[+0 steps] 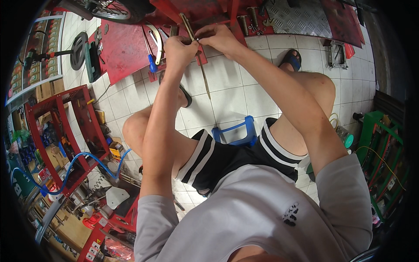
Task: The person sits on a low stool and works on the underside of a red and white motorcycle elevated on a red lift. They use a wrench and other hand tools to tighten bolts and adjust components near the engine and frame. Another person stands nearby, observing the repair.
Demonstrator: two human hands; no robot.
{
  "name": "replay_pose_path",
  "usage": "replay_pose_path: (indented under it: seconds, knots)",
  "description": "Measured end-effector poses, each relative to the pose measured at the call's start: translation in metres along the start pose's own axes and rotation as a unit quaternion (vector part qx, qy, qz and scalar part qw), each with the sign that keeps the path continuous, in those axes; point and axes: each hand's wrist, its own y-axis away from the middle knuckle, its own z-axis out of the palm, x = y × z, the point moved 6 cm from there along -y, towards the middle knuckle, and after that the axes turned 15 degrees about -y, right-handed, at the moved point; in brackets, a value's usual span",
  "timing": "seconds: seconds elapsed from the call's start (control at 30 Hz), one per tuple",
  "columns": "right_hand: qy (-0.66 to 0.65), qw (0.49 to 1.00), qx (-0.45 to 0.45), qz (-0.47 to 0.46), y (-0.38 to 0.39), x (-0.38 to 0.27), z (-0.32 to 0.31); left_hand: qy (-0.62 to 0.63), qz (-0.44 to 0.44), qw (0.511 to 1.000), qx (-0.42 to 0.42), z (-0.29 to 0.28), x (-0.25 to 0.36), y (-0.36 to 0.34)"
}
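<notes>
A long, narrow brass-coloured strip that looks like a chain (205, 79) runs over the edge of the red work platform (126, 53) and hangs down above the tiled floor. My left hand (180, 50) is closed on it at the platform's edge. From the right, my right hand (219, 40) pinches at the same spot, thumb and fingers close together. A small bright piece (197, 39) shows between the fingertips, too small to name. Left of my left hand lie a blue-handled screwdriver (152, 63), a pale curved strip (158, 46) and metal tools, one a wrench.
A motorcycle wheel (112, 9) stands at the far left of the platform. Bolts and nuts (253, 27) lie right of my hands. A blue stool (238, 132) is between my legs. A red cart (83, 126) and blue hose (70, 168) are left; a green rack (379, 153) is right.
</notes>
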Motion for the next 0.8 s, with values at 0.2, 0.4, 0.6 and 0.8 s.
replay_pose_path:
  seconds: [0.2, 0.4, 0.6, 0.8]
  knots:
    - [-0.022, 0.996, 0.005, 0.088, 0.001, 0.004, 0.001, 0.019, -0.005, 1.000, -0.003, 0.000, 0.000, 0.002]
    - [-0.002, 1.000, -0.009, 0.023, 0.000, -0.001, 0.001, 0.008, -0.006, 1.000, -0.003, -0.003, 0.006, 0.004]
    - [-0.059, 0.994, 0.029, 0.086, 0.001, 0.002, 0.002, -0.020, -0.004, 1.000, 0.009, -0.005, 0.003, 0.004]
    - [-0.014, 0.999, 0.015, 0.035, -0.005, 0.002, 0.000, -0.021, -0.011, 1.000, -0.019, -0.009, 0.014, 0.009]
